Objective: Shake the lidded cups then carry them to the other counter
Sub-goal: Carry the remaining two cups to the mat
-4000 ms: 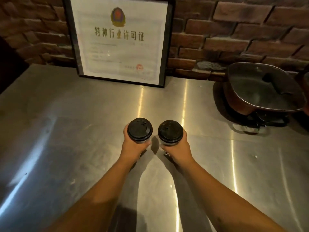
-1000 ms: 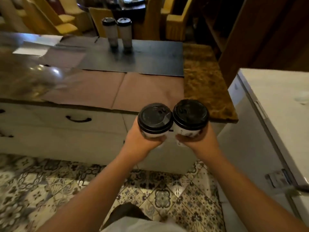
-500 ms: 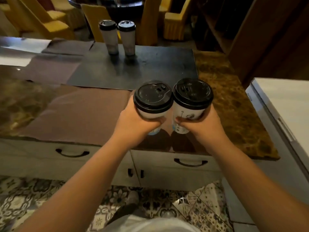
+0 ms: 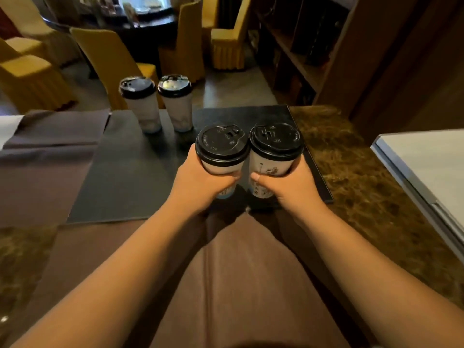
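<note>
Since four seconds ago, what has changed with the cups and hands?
The left hand and right hand have carried their cups, left cup and right cup, from the steel counter to over the dark mat on the other counter. Grips unchanged, lids still on. The two standing cups have not moved.

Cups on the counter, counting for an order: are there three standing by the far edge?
No, only two lidded cups stand there.
</note>
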